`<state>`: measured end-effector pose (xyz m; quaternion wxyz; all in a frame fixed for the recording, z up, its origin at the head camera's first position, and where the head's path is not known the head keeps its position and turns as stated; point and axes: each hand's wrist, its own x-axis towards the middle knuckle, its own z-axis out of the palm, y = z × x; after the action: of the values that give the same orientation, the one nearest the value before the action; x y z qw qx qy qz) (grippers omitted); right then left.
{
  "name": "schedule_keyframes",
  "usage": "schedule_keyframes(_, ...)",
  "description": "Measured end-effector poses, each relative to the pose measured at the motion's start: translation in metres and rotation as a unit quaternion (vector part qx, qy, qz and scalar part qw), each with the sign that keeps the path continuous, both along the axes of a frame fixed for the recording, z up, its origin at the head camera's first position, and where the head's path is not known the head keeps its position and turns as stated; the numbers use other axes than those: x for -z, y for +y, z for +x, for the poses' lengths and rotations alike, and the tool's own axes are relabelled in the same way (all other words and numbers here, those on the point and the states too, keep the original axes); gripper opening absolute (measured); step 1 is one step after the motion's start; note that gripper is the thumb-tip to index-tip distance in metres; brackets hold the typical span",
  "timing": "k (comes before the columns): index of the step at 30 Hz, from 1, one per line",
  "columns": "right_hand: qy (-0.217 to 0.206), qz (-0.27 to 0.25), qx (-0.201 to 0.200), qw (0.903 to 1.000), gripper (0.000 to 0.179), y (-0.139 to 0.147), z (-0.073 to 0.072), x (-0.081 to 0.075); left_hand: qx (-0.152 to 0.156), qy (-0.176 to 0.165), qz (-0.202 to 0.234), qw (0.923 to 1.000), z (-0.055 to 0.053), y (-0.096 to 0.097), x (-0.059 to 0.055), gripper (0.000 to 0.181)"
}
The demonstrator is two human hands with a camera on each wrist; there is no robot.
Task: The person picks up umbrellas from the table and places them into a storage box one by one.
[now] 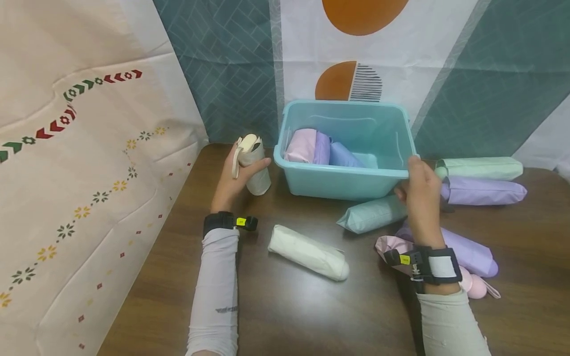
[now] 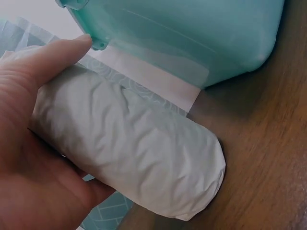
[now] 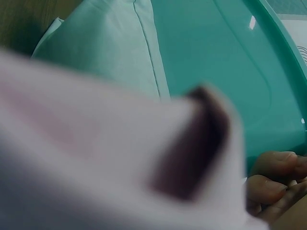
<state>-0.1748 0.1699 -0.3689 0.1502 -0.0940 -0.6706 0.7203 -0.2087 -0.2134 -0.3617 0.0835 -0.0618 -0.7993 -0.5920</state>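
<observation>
My left hand [image 1: 232, 180] grips a folded off-white umbrella [image 1: 258, 173] with a wrist loop, held upright left of a light-blue plastic bin [image 1: 343, 184]. In the left wrist view, the thumb lies along the fabric cover of this umbrella [image 2: 139, 143]. My right hand [image 1: 422, 190] holds the bin's front right corner, fingers curled at the rim; the right wrist view shows these fingers [image 3: 268, 189] against the bin wall. Inside the bin, at its left, lie a pink umbrella [image 1: 302, 146], a purple one [image 1: 322, 148] and a blue one [image 1: 344, 155].
A cream umbrella [image 1: 308, 252] lies between my arms. By my right hand are a teal umbrella [image 1: 376, 214], a mint one [image 1: 483, 168], purple umbrellas [image 1: 487, 191] and a pink one [image 1: 392, 244] partly behind the wrist. Patterned cloth [image 1: 236, 69] hangs behind the wooden table [image 1: 169, 291].
</observation>
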Motion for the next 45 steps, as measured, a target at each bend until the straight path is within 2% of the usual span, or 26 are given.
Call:
schedule_keyframes(5,0.002,-0.001,0.003,1.0,0.049,0.0,-0.001,-0.001,0.008,-0.007,-0.006,0.9999,-0.002,-0.001,-0.001,0.072)
schedule_keyframes(8,0.003,-0.006,0.002,1.0,0.049,-0.001,-0.001,-0.001,0.024,-0.02,-0.007,0.9995,-0.003,-0.003,0.001,0.077)
schedule_keyframes(12,-0.004,-0.008,0.003,1.0,0.049,-0.001,-0.001,-0.001,0.035,-0.023,-0.025,0.9988,-0.009,-0.006,0.012,0.079)
schedule_keyframes(15,-0.005,-0.011,0.004,0.9999,0.049,-0.002,0.0,-0.002,0.026,-0.014,-0.046,0.9985,-0.015,-0.008,0.02,0.078)
schedule_keyframes(18,0.002,-0.013,0.004,0.9999,0.049,-0.002,-0.001,-0.002,0.018,-0.005,-0.062,0.9979,-0.017,-0.008,0.022,0.078)
schedule_keyframes(24,0.018,-0.01,0.006,0.9998,0.05,-0.004,0.0,-0.003,-0.006,0.014,-0.063,0.9979,-0.016,-0.009,0.013,0.076)
schedule_keyframes(30,0.014,-0.004,0.009,0.9999,0.048,-0.004,-0.001,-0.003,-0.046,0.025,-0.031,0.9981,-0.008,-0.007,-0.004,0.08)
schedule_keyframes(34,0.009,0.0,0.011,0.9999,0.048,-0.004,-0.002,-0.002,-0.064,0.043,0.012,0.997,0.002,0.0,-0.021,0.078)
schedule_keyframes(36,0.007,0.0,0.012,0.9999,0.048,-0.004,-0.002,-0.002,-0.075,0.046,0.044,0.9952,0.005,0.004,-0.026,0.07)
schedule_keyframes(41,0.007,-0.002,0.011,0.9999,0.048,-0.004,-0.002,-0.002,-0.102,0.045,0.114,0.9872,0.003,0.003,-0.021,0.054)
schedule_keyframes(45,0.003,-0.001,0.008,1.0,0.049,-0.003,-0.002,-0.003,-0.111,0.027,0.158,0.9808,0.002,0.003,-0.021,0.051)
